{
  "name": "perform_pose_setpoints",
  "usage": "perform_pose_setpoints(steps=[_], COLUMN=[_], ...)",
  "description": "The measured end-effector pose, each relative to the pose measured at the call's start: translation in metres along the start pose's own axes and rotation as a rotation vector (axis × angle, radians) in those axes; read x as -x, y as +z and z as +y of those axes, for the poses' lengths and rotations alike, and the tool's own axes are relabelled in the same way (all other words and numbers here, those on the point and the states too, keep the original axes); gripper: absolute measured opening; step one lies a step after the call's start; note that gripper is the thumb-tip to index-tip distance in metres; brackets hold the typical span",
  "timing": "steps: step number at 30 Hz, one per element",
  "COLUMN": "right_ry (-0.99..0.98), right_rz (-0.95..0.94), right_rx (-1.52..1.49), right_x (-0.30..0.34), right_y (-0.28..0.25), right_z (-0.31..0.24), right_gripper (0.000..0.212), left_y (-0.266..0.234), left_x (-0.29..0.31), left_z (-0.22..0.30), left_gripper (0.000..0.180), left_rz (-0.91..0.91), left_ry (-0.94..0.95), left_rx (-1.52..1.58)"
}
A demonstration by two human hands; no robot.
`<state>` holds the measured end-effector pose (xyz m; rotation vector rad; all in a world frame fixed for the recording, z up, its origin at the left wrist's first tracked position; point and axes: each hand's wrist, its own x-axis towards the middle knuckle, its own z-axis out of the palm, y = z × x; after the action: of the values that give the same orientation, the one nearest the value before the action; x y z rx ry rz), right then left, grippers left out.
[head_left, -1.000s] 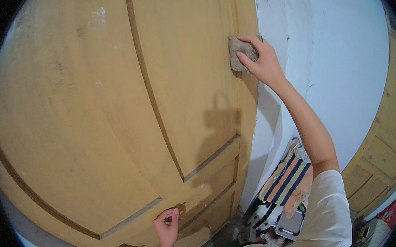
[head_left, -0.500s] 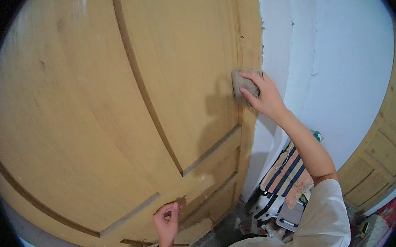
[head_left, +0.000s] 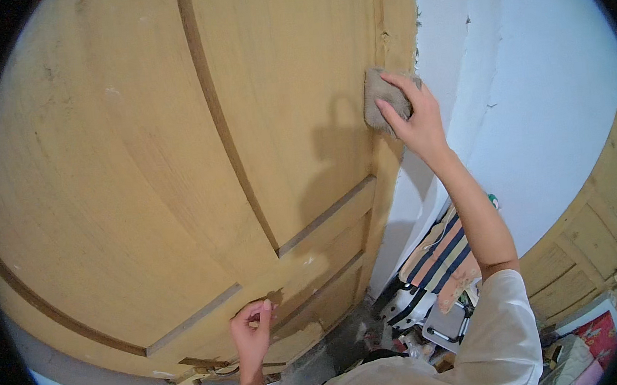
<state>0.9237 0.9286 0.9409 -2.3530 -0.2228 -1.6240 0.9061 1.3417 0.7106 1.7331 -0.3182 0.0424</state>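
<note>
A folded grey-brown cloth (head_left: 379, 104) lies against the right edge of a tall yellowish wooden door (head_left: 289, 122). My right hand (head_left: 419, 117) is closed on the cloth, with thumb and fingers spread over it, pressing it to the raised strip by the door frame. Lower down and to the left, my left hand (head_left: 252, 334) is held up near the door's lower rail. Its fingers are curled and the thumb meets them; whatever they may hold is hidden. Recessed grooves divide the door into panels, and shadows of my head and arm fall on it.
A white wall (head_left: 530, 91) with a chipped edge adjoins the door on the right. Below it stand a striped cloth (head_left: 438, 258), a grey folding stool (head_left: 446, 324) and assorted clutter. Another wooden door (head_left: 578, 266) is at the far right, with a red patterned fabric (head_left: 596, 340) near it.
My right hand and the cloth have moved up along the door's edge. My left hand has shifted slightly up and left in the picture, its fingers still curled.
</note>
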Motion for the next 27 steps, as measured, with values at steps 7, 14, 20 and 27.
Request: perform_pose_setpoints(steps=[7, 14, 20, 27], right_ry=[0.065, 0.073, 0.114, 0.135], right_rz=[-0.045, -0.119, -0.176, 0.058], right_rx=[-0.002, -0.121, -0.202, -0.205], right_x=[0.05, 0.104, 0.097, 0.027], right_y=[0.017, 0.03, 0.021, -0.012], right_z=[0.012, 0.027, 0.022, 0.009], right_gripper=[0.042, 0.045, 0.043, 0.058], left_y=[0.0, 0.0, 0.0, 0.0], left_x=[-0.002, -0.003, -0.004, 0.005], left_z=[-0.005, -0.007, -0.002, 0.013], left_gripper=[0.022, 0.023, 0.028, 0.03], left_rz=[-0.013, -0.011, -0.001, 0.008], left_ry=[-0.005, -0.001, -0.033, -0.012], left_rx=[-0.014, -0.122, -0.122, -0.109])
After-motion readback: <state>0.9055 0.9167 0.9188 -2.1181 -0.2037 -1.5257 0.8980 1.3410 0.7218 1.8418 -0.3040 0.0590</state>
